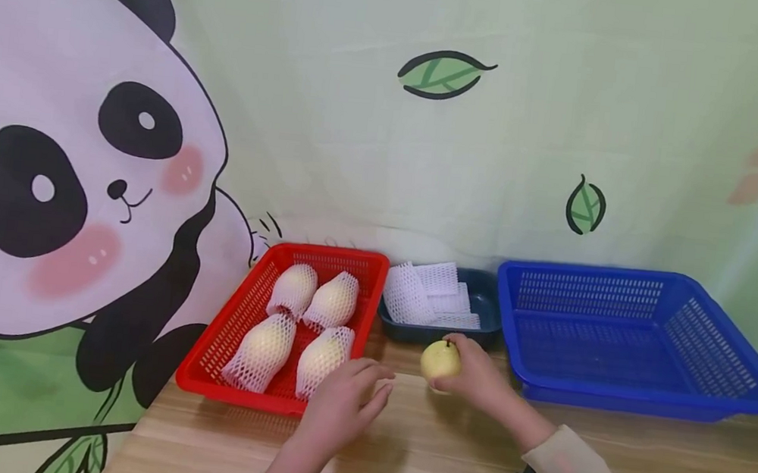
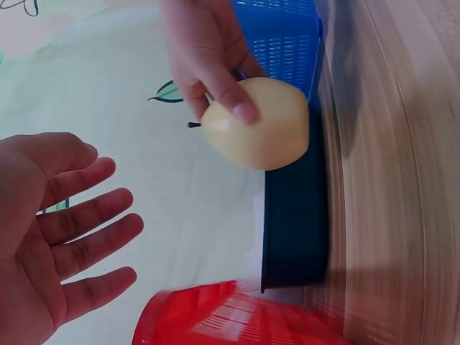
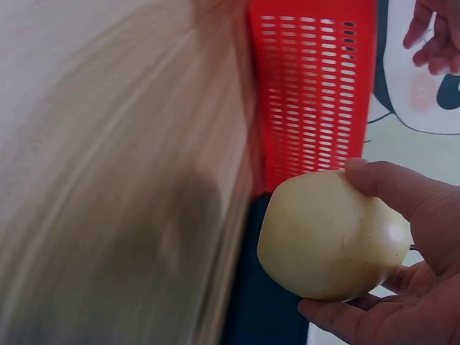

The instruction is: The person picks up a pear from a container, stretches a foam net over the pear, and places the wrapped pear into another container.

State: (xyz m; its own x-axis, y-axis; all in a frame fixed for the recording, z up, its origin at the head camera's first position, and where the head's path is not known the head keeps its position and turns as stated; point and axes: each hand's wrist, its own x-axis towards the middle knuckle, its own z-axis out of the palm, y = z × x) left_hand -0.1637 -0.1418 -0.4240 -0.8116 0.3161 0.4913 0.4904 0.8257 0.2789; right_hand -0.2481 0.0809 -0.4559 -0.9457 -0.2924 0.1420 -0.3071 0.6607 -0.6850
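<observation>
A pale yellow pear (image 1: 441,361) with a dark stem is held by my right hand (image 1: 473,375), thumb on one side and fingers on the other. In the right wrist view the pear (image 3: 330,237) hangs above the table, its skin bare. My left hand (image 1: 344,399) holds nothing; in the left wrist view its fingers (image 2: 100,248) are spread and relaxed. It hovers by the near right corner of the red basket (image 1: 201,379), where several pears in white foam net sleeves (image 1: 261,351) lie, and partly covers one of them.
Behind the pear stands a dark teal tray (image 1: 490,308) with several flat white foam nets (image 1: 411,293). To the right is a blue basket (image 1: 615,350) with slotted sides. The wooden tabletop (image 1: 454,457) meets a curtain printed with a panda (image 1: 118,166).
</observation>
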